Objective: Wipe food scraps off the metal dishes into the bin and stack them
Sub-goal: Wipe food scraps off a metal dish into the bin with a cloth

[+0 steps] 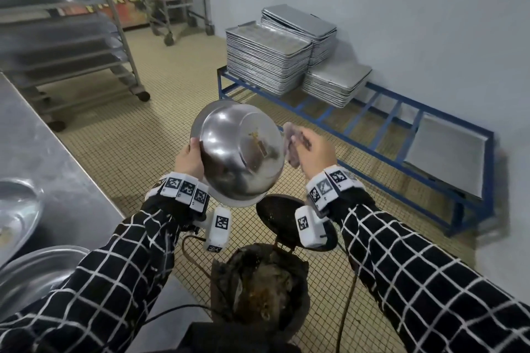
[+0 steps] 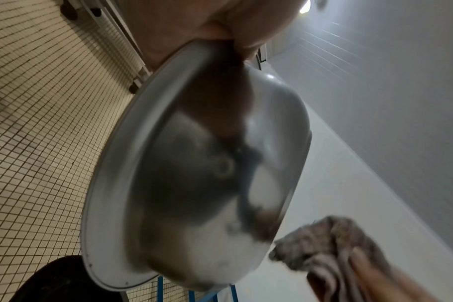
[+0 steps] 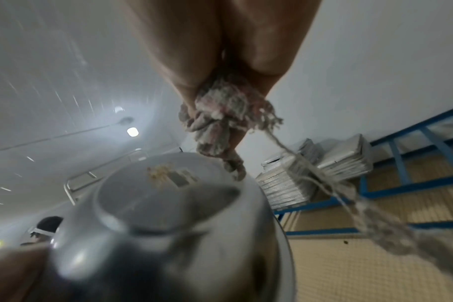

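bowl (image 1: 239,153), one, round polished metal with a flat rim, held tilted with its outer underside toward the camera, above and just beyond the bin (image 1: 262,288). small smear of yellowish scraps and a rectangular label patch on its flat base. left hand (image 1: 187,160) grips the rim at the left edge, fingers curled round it; in the left wrist view the thumb pinches the rim from outside. right hand (image 1: 311,152) closed round one cloth (image 1: 289,146), a grey-pink frayed rag, bunched; loose threads trail from it in the right wrist view. cloth just beside the bowl's right edge; touching or not, cannot tell.

bin: one, dark, round, grimy, brown waste inside, near centre on the tiled floor. its dark lid (image 1: 279,213) stands open behind it.

two more metal dishes (image 1: 17,209) on the steel counter (image 1: 43,149) at near left, shallow and round.

three stacks of rectangular metal trays (image 1: 266,57) on a blue slatted rack (image 1: 372,112) against the far right wall; one single tray (image 1: 447,152) lies flat further right. two wheeled shelf trolleys (image 1: 86,37) far left.
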`<state>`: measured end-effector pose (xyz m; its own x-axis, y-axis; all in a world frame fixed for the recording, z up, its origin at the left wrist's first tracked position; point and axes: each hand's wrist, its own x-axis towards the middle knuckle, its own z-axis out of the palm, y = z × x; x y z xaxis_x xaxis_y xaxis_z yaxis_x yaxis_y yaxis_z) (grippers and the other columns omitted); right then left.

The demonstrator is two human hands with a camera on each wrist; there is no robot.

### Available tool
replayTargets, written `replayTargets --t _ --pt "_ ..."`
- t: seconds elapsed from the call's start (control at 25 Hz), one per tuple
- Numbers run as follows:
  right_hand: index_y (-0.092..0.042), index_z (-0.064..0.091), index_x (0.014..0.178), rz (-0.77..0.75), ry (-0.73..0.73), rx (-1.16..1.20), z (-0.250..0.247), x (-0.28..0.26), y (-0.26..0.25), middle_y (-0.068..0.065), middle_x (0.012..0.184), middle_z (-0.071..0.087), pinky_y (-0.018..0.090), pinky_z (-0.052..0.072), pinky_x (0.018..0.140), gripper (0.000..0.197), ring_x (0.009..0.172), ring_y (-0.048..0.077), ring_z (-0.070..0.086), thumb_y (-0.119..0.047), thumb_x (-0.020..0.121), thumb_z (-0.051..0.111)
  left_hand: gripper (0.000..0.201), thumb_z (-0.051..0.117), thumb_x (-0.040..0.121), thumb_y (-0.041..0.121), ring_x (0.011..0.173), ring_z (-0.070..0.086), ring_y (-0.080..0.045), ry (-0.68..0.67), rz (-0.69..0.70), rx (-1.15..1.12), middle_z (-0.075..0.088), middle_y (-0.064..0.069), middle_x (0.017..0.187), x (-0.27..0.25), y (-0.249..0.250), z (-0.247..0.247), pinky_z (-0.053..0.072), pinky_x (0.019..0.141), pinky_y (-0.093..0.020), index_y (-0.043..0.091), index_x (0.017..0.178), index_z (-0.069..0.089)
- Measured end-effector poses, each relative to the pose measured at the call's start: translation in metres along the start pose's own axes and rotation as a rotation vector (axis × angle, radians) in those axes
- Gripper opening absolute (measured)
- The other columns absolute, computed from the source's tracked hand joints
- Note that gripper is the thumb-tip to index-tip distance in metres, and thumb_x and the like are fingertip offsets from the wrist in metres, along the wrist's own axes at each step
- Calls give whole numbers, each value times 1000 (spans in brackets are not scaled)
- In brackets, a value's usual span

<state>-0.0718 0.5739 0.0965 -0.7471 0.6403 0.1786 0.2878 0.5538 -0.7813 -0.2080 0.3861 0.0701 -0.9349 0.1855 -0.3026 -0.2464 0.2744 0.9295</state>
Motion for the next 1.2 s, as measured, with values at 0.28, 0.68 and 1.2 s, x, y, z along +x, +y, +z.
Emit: replayTargets --t 0.28,0.68,1.2 --pt "-16 52 135 -238 -138 -105 27 16 -30 3 138 54 12 32 97 39 125 16 51 -16 96 54 39 41 95 52 104 62 -27 -43 16 -107 67 -6 107 -7 -2 5 46 98 -47 21 104 63" --pt "-14 60 122 39 -29 -2 32 -71 39 -3 100 68 18 54 77 30 94 9 66 -27 98 48 31 40 101 39 69 51 -7 51 75 -182 56 5 78 -32 14 10 39 51 -9 16 98 59" --pt "-17 17 151 -296 170 -59 5 -16 -2 -4 159 6 23 6 116 55 145 8 -3 -38 101 25 46 38 97 52 65 51 -8 21 149 -171 54 3 69 -69 37 24 40 56 -17 19 70 55"
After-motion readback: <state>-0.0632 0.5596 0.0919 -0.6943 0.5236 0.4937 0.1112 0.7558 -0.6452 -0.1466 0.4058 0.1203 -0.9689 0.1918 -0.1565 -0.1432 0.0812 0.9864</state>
